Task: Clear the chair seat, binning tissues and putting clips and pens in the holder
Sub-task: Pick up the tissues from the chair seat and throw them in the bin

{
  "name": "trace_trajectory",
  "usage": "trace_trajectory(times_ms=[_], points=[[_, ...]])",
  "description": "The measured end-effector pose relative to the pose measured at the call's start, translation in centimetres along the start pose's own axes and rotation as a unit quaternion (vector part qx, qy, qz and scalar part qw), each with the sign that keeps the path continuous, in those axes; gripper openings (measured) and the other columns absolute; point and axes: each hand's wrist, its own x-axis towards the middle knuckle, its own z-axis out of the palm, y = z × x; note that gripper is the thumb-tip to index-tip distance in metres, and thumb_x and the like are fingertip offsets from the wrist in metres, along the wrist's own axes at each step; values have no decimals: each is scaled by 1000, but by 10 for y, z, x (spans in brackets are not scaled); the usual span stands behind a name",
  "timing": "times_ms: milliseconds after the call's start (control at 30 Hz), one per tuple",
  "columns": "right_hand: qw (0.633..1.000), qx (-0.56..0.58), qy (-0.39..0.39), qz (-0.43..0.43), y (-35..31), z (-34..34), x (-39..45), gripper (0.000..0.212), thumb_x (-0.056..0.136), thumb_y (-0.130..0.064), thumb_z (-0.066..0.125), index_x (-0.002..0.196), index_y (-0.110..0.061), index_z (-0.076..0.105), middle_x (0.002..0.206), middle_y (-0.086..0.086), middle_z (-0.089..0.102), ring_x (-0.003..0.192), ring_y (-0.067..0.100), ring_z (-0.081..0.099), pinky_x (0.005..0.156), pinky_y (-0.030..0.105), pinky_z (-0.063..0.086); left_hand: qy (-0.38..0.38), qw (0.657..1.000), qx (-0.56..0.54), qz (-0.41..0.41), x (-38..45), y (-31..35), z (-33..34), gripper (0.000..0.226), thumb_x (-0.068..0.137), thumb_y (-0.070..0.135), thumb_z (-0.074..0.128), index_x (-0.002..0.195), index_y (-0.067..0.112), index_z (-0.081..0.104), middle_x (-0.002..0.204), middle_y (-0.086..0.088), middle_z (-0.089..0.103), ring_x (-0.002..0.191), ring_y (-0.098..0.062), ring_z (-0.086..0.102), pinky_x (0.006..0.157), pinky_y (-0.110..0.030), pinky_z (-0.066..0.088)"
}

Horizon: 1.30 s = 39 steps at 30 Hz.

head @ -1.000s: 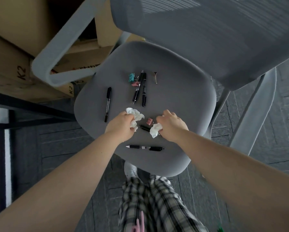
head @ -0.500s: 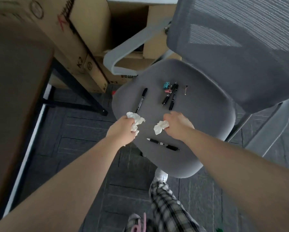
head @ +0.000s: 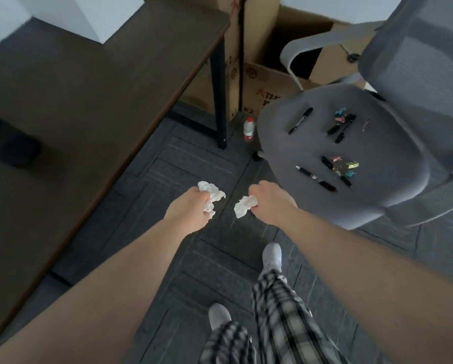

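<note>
Left hand (head: pixel 187 211) gripping tissue (head: pixel 211 197), right hand (head: pixel 268 203) — another tissue (head: pixel 243 208)

Desk (head: pixel 89 82) left, chair seat (head: pixel 372 195) right (pens (head: pixel 316 178), clips (head: pixel 347 166) on it), bottle (head: pixel 249 128) between.

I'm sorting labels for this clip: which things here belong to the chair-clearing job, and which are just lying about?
Part of the job:
tissue in the left hand
tissue in the right hand
pens on the chair seat
clips

Just lying about:
bottle on the floor
cardboard boxes
desk

No bin or holder is in view.
</note>
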Motion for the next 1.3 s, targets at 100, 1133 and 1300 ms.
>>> trace_trajectory(times_ms=[100,1133,1300], points=[[998,-7,-15,-54,-52,26,-28,23,91,-20,50,112,-10,53,115,10,50,110,30,50,79,39,45,-10,999,-10,-43,-55,-30,18,19,91,24,54,103,9,55,112,-5,53,86,-23,57,62,-33,44],[903,-227,-176,-318,-399,307,-241,23,91,-21,51,111,-10,54,110,11,54,100,33,57,66,35,37,7,876,-279,-394,-541,-219,232,24,94,22,46,114,12,53,123,-5,47,105,-27,55,75,-35,44],[908,-208,-172,-321,-485,356,-261,20,92,-23,50,107,-10,53,107,12,53,94,35,58,65,36,40,26,845,-300,-442,-596,-294,247,26,92,19,47,117,12,53,125,-7,47,109,-29,54,74,-34,40]])
